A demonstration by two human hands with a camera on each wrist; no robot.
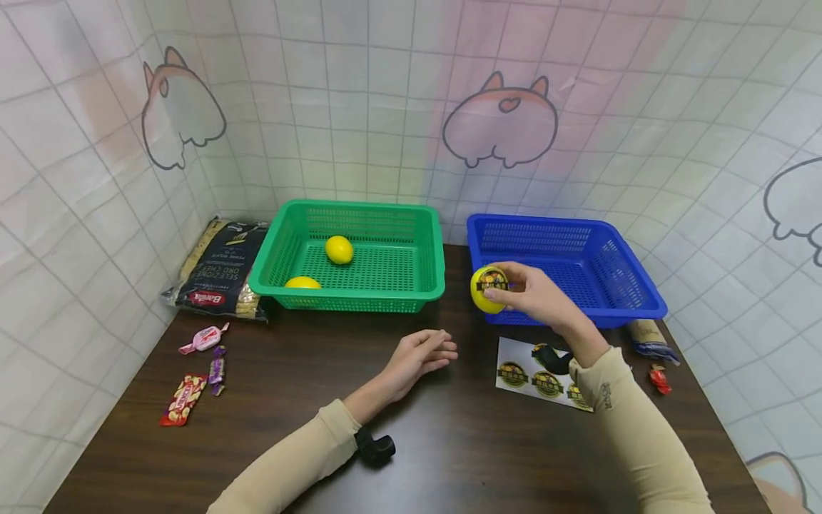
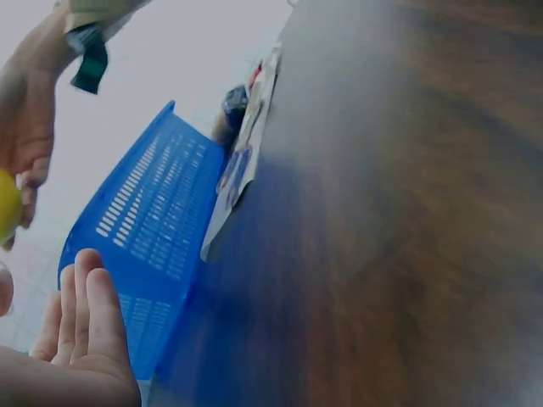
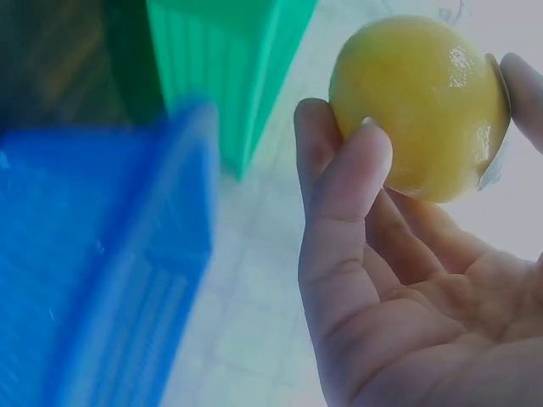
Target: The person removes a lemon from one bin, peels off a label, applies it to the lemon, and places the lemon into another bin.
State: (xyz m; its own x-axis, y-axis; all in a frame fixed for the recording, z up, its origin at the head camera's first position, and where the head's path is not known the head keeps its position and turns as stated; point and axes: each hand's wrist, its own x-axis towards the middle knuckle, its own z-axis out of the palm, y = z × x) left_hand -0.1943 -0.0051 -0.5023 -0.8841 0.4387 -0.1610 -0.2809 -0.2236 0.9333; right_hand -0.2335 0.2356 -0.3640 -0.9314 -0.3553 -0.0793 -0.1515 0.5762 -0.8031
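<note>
Right hand point(image 1: 536, 296) with lemon point(image 1: 486, 289) beside blue basket point(image 1: 632, 303)

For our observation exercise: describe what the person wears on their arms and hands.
Both arms wear long beige sleeves. The left hand and right hand are bare. A small black device is strapped at the left wrist; the right sleeve cuff bears small dark markings.

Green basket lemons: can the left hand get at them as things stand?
Probably yes. The left hand rests open on the table, holding nothing, just in front of the open-topped green basket; nothing covers the two lemons inside.
</note>
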